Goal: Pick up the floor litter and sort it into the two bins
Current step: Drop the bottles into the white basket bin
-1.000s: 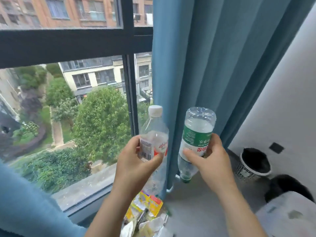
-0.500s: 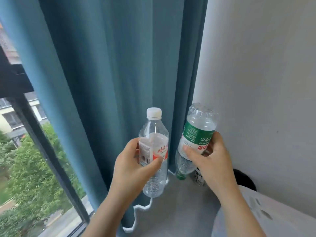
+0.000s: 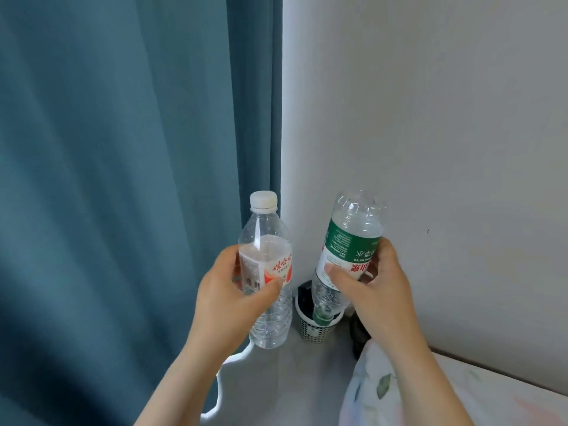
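Fingers [image 3: 338,273] of my right hand [image 3: 375,290] wrap the inverted green-label bottle [image 3: 350,244] over the mesh bin [image 3: 316,329], ready to drop, I judge; left hand [image 3: 233,299] grips the upright red-label bottle [image 3: 267,272] beside it.

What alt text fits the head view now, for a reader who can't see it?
The left hand grips a red-labelled bottle upright and the right hand grips a green-labelled bottle upside down, its cap pointing toward a white mesh bin on the floor in the corner. A blue curtain hangs at left, a pale wall at right.
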Motion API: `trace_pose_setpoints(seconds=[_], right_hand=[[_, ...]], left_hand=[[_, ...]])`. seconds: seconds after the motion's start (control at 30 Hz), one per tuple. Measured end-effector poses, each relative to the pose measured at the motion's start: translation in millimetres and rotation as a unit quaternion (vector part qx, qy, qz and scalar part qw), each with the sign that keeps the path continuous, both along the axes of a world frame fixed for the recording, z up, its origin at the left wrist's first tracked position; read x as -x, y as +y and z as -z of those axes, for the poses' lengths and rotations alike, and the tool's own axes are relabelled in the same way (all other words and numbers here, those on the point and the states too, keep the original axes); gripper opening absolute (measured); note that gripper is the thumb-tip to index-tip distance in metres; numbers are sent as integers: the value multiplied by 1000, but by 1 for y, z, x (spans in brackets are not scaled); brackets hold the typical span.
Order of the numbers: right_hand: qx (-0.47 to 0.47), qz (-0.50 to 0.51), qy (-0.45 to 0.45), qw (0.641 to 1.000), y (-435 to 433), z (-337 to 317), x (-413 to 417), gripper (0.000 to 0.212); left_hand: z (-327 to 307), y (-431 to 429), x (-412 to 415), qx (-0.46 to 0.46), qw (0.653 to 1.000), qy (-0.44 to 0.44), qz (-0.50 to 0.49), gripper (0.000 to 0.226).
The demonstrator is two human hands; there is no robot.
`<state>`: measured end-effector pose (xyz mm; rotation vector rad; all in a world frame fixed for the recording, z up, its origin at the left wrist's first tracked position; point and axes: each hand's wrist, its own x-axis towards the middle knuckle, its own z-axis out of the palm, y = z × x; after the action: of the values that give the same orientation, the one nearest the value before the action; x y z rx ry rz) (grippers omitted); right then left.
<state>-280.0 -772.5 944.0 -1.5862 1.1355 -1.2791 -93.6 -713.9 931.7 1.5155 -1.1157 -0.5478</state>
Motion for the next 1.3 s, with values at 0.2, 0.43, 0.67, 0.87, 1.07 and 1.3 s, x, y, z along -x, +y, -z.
trace_pose_setpoints(seconds=[0.2,0.43,0.67,0.87,1.07,1.3], right_hand=[[-11,39,5,999,-74,8,-15,52],[-41,65,21,997,-161,12,-37,49],[-63,86,29,994,-237,28,-24,47],[-71,76,33,994,-325,43,-9,48],[-89,56,60,993,-402,58,9,48],[-128,44,76,988,-456,93,18,47]], left_hand=[[7,-87,-19,0,999,11,30,47],[10,-190,-45,-23,997,34,71,51],[28,-281,-36,-41,995,37,84,53],[41,-365,-19,-49,996,11,76,48],[55,-430,-1,-76,995,-21,52,55],[88,-482,1,-131,990,-38,40,55]])
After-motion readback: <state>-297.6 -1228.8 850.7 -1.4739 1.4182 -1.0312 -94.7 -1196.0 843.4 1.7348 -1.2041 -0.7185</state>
